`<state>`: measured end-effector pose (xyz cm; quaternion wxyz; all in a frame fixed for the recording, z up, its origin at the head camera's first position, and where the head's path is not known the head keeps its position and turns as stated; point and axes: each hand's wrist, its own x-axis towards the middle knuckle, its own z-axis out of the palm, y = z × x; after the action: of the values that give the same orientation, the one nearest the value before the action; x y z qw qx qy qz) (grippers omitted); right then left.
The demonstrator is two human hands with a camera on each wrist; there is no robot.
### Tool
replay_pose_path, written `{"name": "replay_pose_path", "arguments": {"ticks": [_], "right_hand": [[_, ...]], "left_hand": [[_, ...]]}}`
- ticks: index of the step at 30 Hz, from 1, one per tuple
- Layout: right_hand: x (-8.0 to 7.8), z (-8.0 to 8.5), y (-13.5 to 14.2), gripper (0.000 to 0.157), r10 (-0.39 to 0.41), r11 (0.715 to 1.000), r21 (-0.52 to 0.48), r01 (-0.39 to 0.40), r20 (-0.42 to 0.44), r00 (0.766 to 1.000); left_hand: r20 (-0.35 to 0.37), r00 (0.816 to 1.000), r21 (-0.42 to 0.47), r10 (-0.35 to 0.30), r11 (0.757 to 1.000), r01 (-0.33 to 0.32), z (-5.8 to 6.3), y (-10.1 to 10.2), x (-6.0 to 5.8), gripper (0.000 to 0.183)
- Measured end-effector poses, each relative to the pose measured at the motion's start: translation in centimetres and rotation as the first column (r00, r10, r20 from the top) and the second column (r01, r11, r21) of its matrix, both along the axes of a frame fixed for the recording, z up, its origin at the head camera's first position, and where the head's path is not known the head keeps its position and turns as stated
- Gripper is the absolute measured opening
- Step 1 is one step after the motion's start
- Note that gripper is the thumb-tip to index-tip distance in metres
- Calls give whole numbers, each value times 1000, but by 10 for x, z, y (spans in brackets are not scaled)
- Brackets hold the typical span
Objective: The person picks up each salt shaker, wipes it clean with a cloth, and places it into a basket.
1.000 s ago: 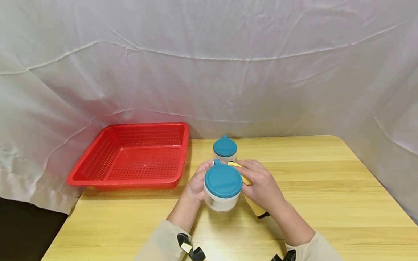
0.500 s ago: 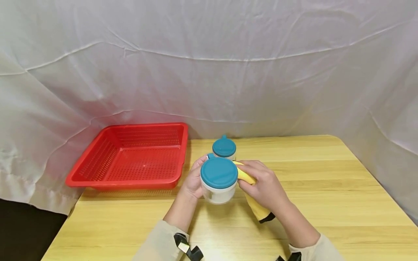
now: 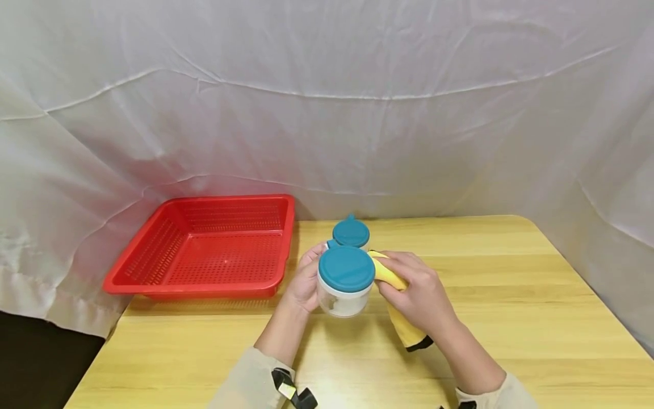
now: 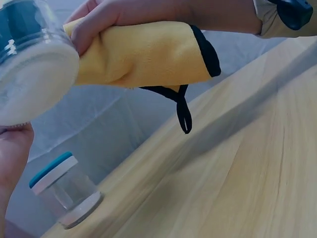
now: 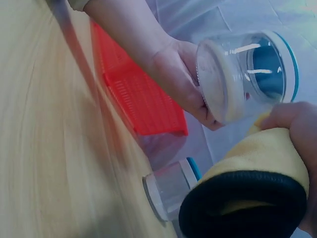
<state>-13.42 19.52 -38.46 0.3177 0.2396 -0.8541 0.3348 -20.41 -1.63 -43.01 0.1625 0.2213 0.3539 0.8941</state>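
My left hand (image 3: 305,282) grips a clear jar (image 3: 343,301) with a teal lid (image 3: 346,268), held above the table. The right wrist view shows the fingers curled round the far side of this jar (image 5: 233,79). In my right hand (image 3: 416,289) is a folded yellow cloth (image 3: 403,326) with black trim, pinched between thumb and fingers. The cloth (image 4: 143,54) touches the jar's right side and its lower end hangs down, with a black loop below. Behind them a second jar (image 4: 69,191) with a teal lid stands upright on the table.
A red perforated plastic basket (image 3: 283,267) stands at the back left of the wooden table (image 3: 511,318). A pale cloth curtain (image 3: 357,142) hangs along the back and sides. The left table edge drops to a dark area.
The held jar has shifted slightly up and away from me, and tilts less. The right hand with the cloth has moved slightly to the right along with it.
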Motion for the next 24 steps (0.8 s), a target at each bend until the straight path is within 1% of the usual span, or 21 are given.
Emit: {"name": "replay_pose_path", "arguments": {"ticks": [3, 5, 9, 12, 14, 18, 21, 24], "right_hand": [[1, 0, 0, 38, -44, 996, -74, 46, 38, 998], [2, 0, -1, 37, -74, 988, -127, 83, 75, 994], [4, 1, -2, 37, -127, 962, -221, 158, 151, 980], [4, 1, -4, 37, -153, 944, -263, 198, 182, 971], [4, 1, -4, 38, -152, 940, -277, 199, 183, 971], [4, 0, -5, 38, -127, 947, -273, 169, 165, 978], [3, -1, -6, 39, -110, 949, -275, 152, 163, 981], [2, -1, -6, 38, -99, 944, -292, 152, 190, 977]], "left_hand": [[4, 999, -23, 44, 999, -44, 3, 3, 1, 22], [6, 997, -46, 82, 996, -82, 4, 5, 2, 19], [-15, 986, -109, 164, 980, -164, 5, 11, 3, 13], [-29, 979, -154, 199, 967, -202, 4, 11, 5, 12], [-34, 977, -180, 210, 961, -212, 3, 9, 6, 11], [-49, 971, -200, 234, 950, -239, 3, 3, 8, 16], [-60, 968, -190, 243, 950, -250, 5, 1, 8, 12], [-53, 974, -166, 222, 959, -228, 7, 0, 8, 10]]}}
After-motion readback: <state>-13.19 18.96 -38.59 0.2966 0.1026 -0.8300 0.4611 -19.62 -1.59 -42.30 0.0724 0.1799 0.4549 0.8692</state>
